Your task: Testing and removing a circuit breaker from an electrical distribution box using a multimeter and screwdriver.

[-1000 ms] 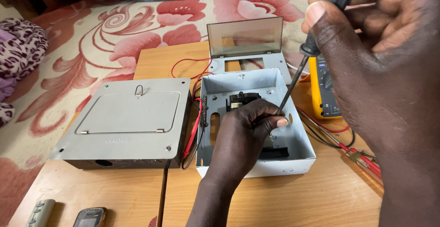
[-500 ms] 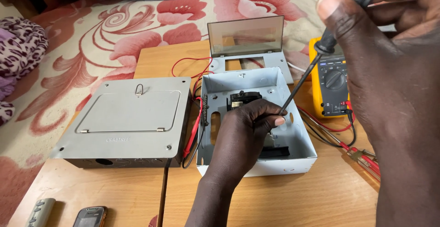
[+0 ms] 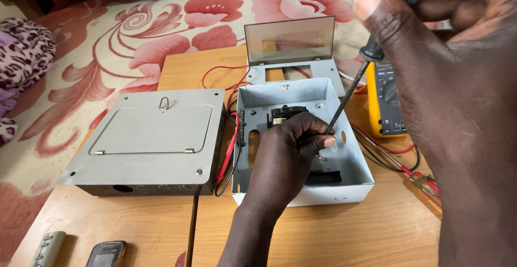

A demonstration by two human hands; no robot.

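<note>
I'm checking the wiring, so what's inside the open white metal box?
Inside the white metal box: a black breaker, a black part near the front wall, the left hand and the screwdriver tip. The hand covers whatever lies beneath it.

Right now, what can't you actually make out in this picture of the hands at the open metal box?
- Screwdriver tip, head view: hidden behind the left hand's fingers, so what it touches is unclear.
- Part under the left hand inside the white box: covered by the palm.
- Yellow multimeter: half hidden by the right hand.
- Phone and grey remote: cut off by the bottom edge.
</note>
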